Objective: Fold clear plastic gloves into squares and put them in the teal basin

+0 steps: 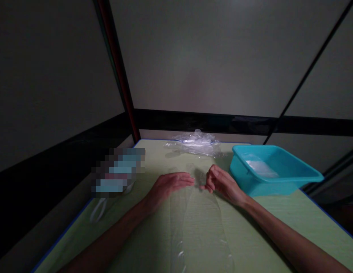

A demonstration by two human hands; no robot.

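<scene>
A clear plastic bag (pixel 203 227) lies flat on the table, stretching from between my hands to the near edge of the view. Over its left side, my left hand (pixel 173 184) is open, its fingers straight and together, pointing right. My right hand (pixel 222 184) is at the bag's far right side with its fingers curled inward and the little finger sticking out. Thin clear film shows close to those curled fingertips, but whether they pinch it is hidden. A narrow gap separates the two hands.
A turquoise plastic basin (pixel 274 187) stands at the right with folded clear plastic inside. Crumpled clear plastic (pixel 197 144) lies at the back. A blurred-out item (pixel 118 172) with a white loop (pixel 98 210) is at the left. Walls enclose the green, blue-edged table (pixel 136 239).
</scene>
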